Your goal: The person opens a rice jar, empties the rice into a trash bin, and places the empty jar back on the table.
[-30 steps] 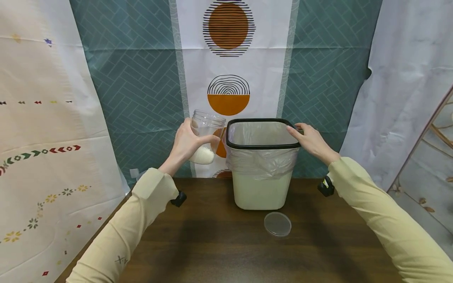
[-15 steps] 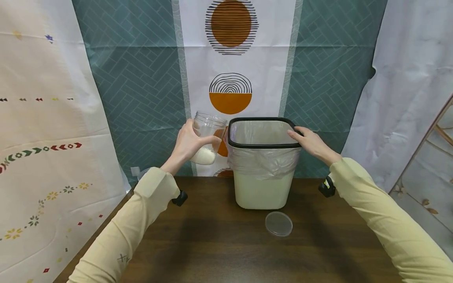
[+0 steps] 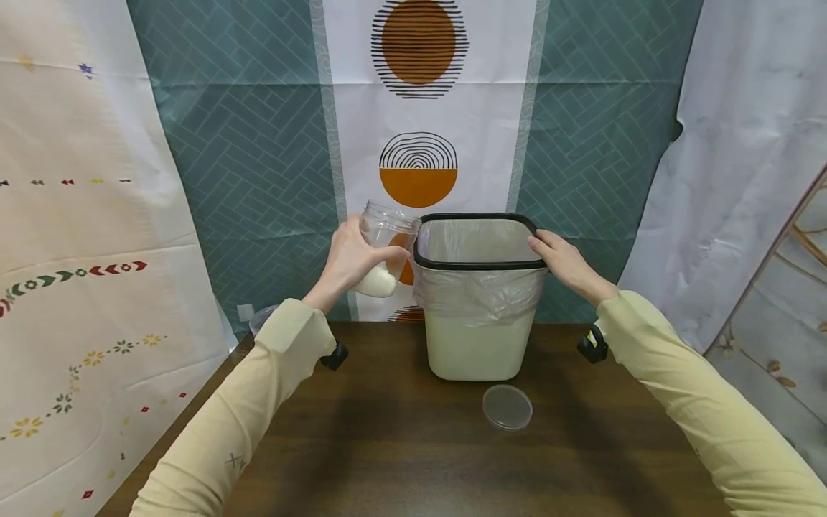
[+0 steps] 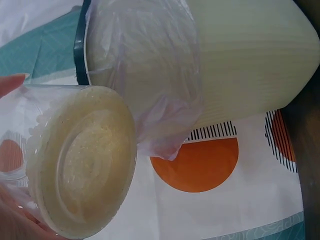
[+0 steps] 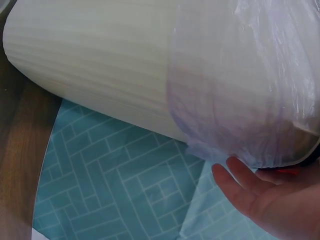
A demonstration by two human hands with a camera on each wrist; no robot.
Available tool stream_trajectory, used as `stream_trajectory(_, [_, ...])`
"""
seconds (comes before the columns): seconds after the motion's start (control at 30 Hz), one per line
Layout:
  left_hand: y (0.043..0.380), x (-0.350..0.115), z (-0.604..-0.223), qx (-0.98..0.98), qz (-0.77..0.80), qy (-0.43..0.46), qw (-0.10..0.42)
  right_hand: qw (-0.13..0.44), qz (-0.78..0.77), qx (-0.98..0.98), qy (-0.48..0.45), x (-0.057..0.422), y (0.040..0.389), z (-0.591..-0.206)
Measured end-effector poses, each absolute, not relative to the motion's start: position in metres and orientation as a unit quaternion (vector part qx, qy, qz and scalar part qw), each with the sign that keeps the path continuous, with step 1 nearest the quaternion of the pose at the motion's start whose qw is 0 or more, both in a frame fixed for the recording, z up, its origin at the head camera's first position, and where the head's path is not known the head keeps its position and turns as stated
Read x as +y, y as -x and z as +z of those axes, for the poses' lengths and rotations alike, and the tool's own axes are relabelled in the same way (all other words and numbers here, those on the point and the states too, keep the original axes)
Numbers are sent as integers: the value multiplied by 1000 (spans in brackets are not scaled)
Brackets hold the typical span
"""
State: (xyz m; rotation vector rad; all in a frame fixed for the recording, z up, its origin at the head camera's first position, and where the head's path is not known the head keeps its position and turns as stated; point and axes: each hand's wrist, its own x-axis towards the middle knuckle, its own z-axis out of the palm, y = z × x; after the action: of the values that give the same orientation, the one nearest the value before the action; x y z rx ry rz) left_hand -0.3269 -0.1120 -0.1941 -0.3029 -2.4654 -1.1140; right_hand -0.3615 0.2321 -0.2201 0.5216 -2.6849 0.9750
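While left hand [image 3: 352, 255] grips tilted jar [image 3: 395, 240] just beside bin [image 3: 474, 345], right hand [image 3: 567, 266] holding its rim [image 3: 481, 266], tipping further here could spill white grains [image 3: 377, 282] outside.

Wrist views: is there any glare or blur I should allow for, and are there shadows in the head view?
Left wrist: dim and slightly soft, small highlights on the jar; right wrist: also dim, bright glare streaks on the liner; head: dark, soft-edged shadows on the table.
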Motion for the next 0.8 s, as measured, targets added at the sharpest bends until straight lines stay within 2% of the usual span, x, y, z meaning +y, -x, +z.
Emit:
stream_trajectory(0.63, [341, -97, -190, -896, -350, 100, 255, 126, 331, -918, -180, 232, 361, -218])
stream_trajectory(0.8, [342, -95, -188, -900, -312, 120, 281, 124, 331, -919, -176, 232, 363, -220])
